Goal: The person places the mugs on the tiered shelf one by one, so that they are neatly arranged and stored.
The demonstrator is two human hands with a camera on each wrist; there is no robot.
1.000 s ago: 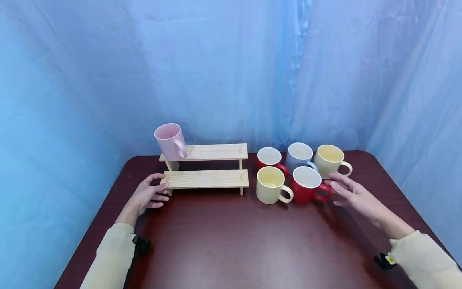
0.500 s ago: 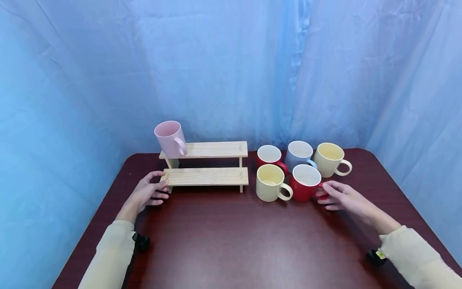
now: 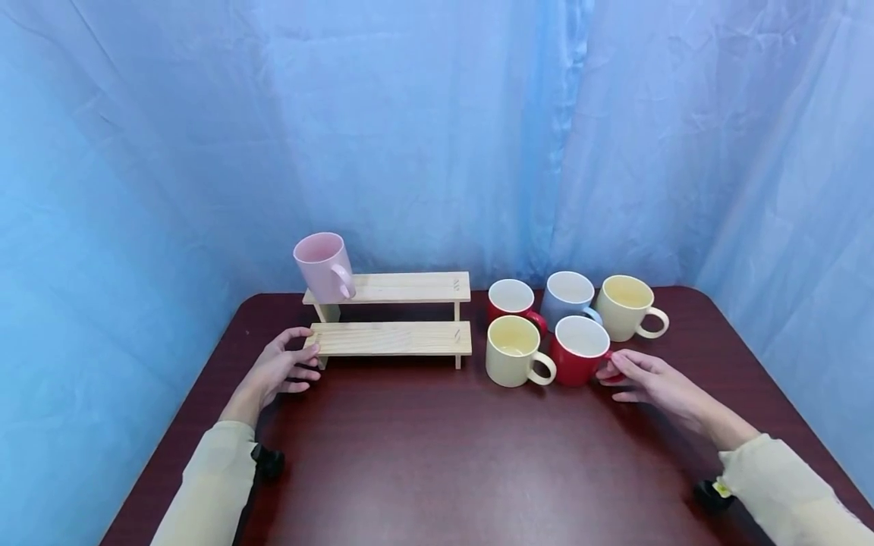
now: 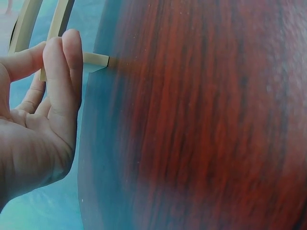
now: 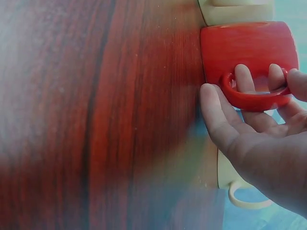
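Observation:
My left hand point(image 3: 275, 370) holds the left end of the lower board of a two-step wooden shelf point(image 3: 392, 338), thumb above and fingers around the edge. In the left wrist view the same hand point(image 4: 45, 110) pinches the pale board's end. On the right, my right hand point(image 3: 658, 388) grips the handle of the front red mug point(image 3: 572, 365), which stands upright on the table. The right wrist view shows two fingertips through the loop of the red handle point(image 5: 252, 102), with the thumb at its top.
A pink mug point(image 3: 322, 274) stands on the upper board's left end. Close around the held mug are a front cream mug point(image 3: 504, 368), another red mug point(image 3: 500, 305), a light blue mug point(image 3: 554, 307) and a back cream mug point(image 3: 614, 322). Blue curtains point(image 3: 410, 136) hang behind the dark table point(image 3: 423, 455).
My right hand has moved left and down from beside the front red mug, and its fingers have taken hold of the handle. The left hand stays on the shelf's end.

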